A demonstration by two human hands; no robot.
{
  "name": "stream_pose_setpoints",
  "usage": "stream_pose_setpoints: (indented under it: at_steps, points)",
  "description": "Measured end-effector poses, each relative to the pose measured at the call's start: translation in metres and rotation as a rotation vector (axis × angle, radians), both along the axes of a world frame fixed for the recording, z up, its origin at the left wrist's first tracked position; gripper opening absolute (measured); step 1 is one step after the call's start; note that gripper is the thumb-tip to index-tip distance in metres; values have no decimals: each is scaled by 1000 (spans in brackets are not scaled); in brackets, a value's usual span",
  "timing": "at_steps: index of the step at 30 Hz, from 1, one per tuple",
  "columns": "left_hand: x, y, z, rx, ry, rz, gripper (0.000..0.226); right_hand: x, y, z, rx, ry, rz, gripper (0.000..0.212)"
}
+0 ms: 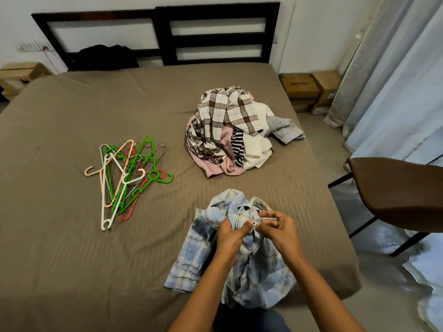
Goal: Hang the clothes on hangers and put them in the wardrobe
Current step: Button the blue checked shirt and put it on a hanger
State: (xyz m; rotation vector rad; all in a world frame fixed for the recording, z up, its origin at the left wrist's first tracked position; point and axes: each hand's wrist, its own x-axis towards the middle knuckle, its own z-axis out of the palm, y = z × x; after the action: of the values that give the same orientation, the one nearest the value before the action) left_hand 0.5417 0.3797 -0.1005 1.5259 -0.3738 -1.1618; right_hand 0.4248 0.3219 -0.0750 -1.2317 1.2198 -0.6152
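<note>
the blue plaid shirt [196, 238] lies crumpled at the near edge of the bed [72, 259]. the left grip [230, 238] and right grip [280, 232] are both clamped on its collar; something white shows between the fingers, but i cannot tell if it is a hanger. the task looks barely begun: the heap of clothes [230, 133] waits mid-bed, the plastic hangers [124, 173] lie loose to its left, and no wardrobe shows. dark print on a cardboard box [299, 89] is too blurred to read.
</note>
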Motion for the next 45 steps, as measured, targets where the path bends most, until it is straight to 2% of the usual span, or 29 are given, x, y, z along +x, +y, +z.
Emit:
stream_pose_setpoints:
  at_steps: [8, 16, 24, 26, 28, 31, 33, 36, 42, 45]
  points:
    - [1, -5, -3, 65, -89, -7, 22, 0, 8, -10, -126, 54, -37, 30]
    - [2, -2, -5, 58, -112, -11, 25, -1, 1, -11, -97, 160, 48, 25]
    - [3, 5, -6, 50, -320, -19, 19, 8, 3, -14, -247, 366, 164, 24]
    - [6, 7, -7, 47, -346, -29, 22, 9, 4, -14, -171, 287, 128, 17]
    - [8, 7, -9, 50, -345, -29, 25, 10, 5, -14, -10, 141, 24, 14]
    - [9, 7, -7, 55, -334, -53, 20, 11, 11, -10, 222, -42, -163, 23]
    - [11, 5, -8, 56, -311, -84, 20, 12, 14, -11, 293, -115, -243, 26]
    - [11, 4, -5, 103, -279, -121, 16, 12, 17, -14, 216, -89, -259, 28]
    - [14, -2, -1, 209, -228, -134, 8, 13, 18, -20, -17, 42, -139, 24]
    - [14, -3, 1, 199, -181, -108, 13, 15, 20, -20, -136, 102, -113, 22]
